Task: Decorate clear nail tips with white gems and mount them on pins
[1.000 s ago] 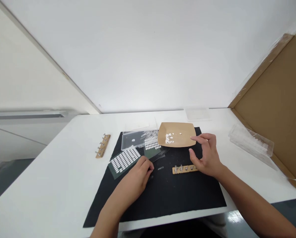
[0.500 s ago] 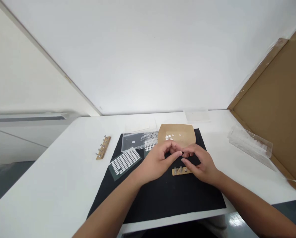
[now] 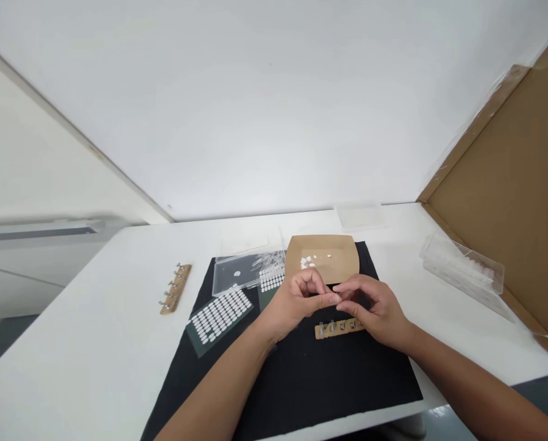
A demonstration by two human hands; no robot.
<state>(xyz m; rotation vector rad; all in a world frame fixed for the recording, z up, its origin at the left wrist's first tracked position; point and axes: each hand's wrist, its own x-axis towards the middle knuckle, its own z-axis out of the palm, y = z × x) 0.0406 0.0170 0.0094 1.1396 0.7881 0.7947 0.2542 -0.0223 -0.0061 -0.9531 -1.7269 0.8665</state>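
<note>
My left hand (image 3: 296,303) and my right hand (image 3: 372,306) meet fingertip to fingertip above the black mat (image 3: 329,380). Both are closed in a pinch, and whatever lies between the fingers is too small to make out. Just below them rests a tan strip (image 3: 336,329) carrying several small clear and metal pieces; its right end is hidden behind my right hand. Beyond the hands stands a brown cardboard tray (image 3: 342,245) with small white bits in it. Left of my left hand lies a dark green sheet (image 3: 200,348) covered in rows of white oval stickers.
A clear plastic box (image 3: 228,285) with thin clear pieces sits at the mat's back left, partly over a second sticker sheet (image 3: 269,297). Another tan strip with metal pieces (image 3: 177,289) lies on the white table at left. A clear case (image 3: 462,266) stands at right, near a cardboard panel (image 3: 508,184).
My fingertips have come together, closing the small gap between the hands. My right hand covers less of the strip, so more metal pieces show. The whole view has shifted slightly.
</note>
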